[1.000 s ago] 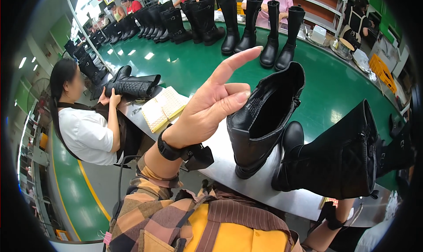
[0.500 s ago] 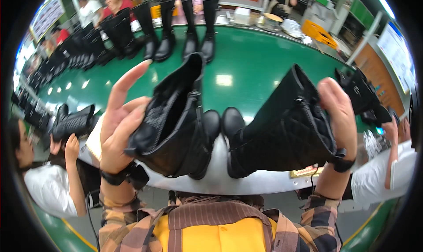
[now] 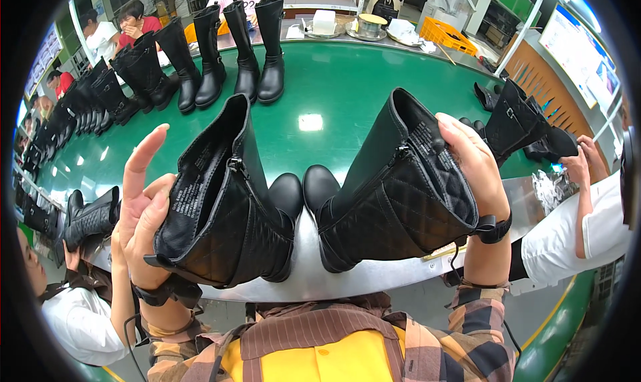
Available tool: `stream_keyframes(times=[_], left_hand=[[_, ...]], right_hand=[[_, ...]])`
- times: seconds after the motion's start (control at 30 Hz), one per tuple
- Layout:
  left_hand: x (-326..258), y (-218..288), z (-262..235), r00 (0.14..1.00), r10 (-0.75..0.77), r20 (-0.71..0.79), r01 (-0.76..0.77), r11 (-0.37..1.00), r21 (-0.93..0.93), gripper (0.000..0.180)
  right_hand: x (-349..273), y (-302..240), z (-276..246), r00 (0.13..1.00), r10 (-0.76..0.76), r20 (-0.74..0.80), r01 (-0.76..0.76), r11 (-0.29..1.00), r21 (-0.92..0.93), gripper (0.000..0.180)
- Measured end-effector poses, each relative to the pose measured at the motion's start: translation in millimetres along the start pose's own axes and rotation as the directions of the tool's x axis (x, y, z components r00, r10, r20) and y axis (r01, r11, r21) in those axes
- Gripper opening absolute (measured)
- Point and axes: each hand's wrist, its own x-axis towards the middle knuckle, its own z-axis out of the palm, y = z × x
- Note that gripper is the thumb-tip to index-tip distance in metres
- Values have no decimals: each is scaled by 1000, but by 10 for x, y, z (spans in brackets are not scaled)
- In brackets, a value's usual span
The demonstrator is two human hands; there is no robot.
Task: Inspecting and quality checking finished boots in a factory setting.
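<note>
A broad green conveyor table (image 3: 347, 88) is curving across the whole view, its steel rim (image 3: 314, 282) running just in front of the person's chest. Two tall black quilted boots are lying side by side on that rim with their rounded toes pointing away and nearly touching each other. The left boot (image 3: 220, 208) is leaning toward the left hand (image 3: 143, 215), which is cupping the open shaft from the outside with the palm against the leather and the forefinger sticking straight up, so the hand is open rather than closed around it. The right boot (image 3: 394, 188) is tilting the other way, and the right hand (image 3: 471, 162) is gripping the top of its shaft, thumb over the edge. A row of finished black boots (image 3: 220, 55) is standing upright far across the table. A co-worker's hand (image 3: 577, 162) is reaching toward another boot (image 3: 517, 125) at the right, and an orange crate (image 3: 457, 35) is sitting beyond.
</note>
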Motion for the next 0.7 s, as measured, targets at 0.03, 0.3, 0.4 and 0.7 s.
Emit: stream_keyframes(times=[0.03,0.3,0.4,0.7], left_hand=[[1,-5,4,1000,1,11,-1,1000,-8,76],[-4,-17,-6,1000,-3,-6,3,1000,15,75],[-3,-21,-16,1000,-5,10,5,1000,28,75],[4,-123,70,997,70,-35,-71,996,-51,75]], right_hand=[[4,37,-29,999,40,-28,-37,995,97,35],[17,237,-139,969,-238,68,243,967,-81,34],[19,243,-163,960,-265,96,272,959,-75,33],[10,170,-112,997,-72,19,69,987,147,33]])
